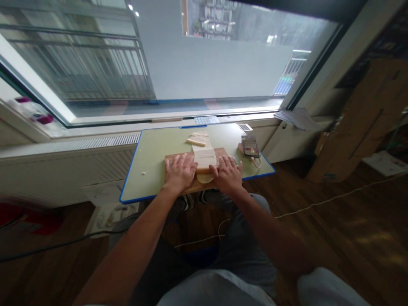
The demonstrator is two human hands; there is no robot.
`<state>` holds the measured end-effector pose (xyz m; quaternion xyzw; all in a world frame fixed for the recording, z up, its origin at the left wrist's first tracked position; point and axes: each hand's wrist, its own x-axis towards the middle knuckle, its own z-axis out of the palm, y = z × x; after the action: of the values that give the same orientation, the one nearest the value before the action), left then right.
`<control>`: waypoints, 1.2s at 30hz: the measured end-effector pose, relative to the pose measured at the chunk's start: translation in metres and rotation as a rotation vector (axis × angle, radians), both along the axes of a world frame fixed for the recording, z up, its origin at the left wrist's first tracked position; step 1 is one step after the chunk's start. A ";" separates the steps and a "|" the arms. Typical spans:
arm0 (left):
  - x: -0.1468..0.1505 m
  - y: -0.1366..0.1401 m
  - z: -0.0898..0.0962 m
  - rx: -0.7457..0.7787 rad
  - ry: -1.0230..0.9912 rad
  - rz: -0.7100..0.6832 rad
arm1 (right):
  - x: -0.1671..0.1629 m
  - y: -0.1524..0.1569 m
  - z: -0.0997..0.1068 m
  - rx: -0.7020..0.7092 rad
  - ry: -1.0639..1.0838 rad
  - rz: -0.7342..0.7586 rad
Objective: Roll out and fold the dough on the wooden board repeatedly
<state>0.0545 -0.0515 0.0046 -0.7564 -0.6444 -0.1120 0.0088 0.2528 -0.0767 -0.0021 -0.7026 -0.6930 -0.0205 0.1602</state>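
A wooden board (172, 158) lies on a small pale green table, with a long strip of cream dough (204, 155) across it. Over the near part of the dough sits a tan rolling pin (203, 170), its ends hidden beneath my hands. My left hand (180, 170) presses down at the left end, palm down, fingers stretched forward and apart. At the other end, my right hand (228, 172) lies the same way, its thumb pointing inward beside the dough. A rounded flap of dough (205, 178) shows on the near side of the pin. A pale stick (196, 142) rests across the far dough.
The blue-edged table (143, 170) stands over my legs, against a radiator (95, 170) below a window. At its right lies a blurred-out object (250, 145) beside a pinkish loop (256, 162). A cable (312, 205) crosses the wooden floor. Cardboard (360, 123) leans at right.
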 end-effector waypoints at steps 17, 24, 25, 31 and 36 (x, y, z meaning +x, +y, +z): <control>0.008 0.143 0.019 0.025 -0.043 0.123 | -0.002 0.167 0.025 -0.180 0.131 -0.018; 0.008 0.148 0.020 0.011 -0.059 0.104 | -0.004 0.171 0.028 -0.251 0.119 -0.012; 0.008 0.145 0.019 -0.010 -0.062 0.088 | -0.003 0.168 0.027 -0.271 0.115 -0.003; 0.006 0.121 0.015 -0.134 -0.065 0.042 | -0.002 0.134 0.028 -0.268 0.089 -0.010; 0.007 0.083 0.016 -0.207 -0.061 0.054 | -0.002 0.088 0.026 -0.157 -0.004 0.019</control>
<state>0.0611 0.0318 0.0205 -0.7319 -0.6726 -0.0675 -0.0856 0.2507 0.0111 0.0239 -0.7064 -0.6994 0.0341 0.1033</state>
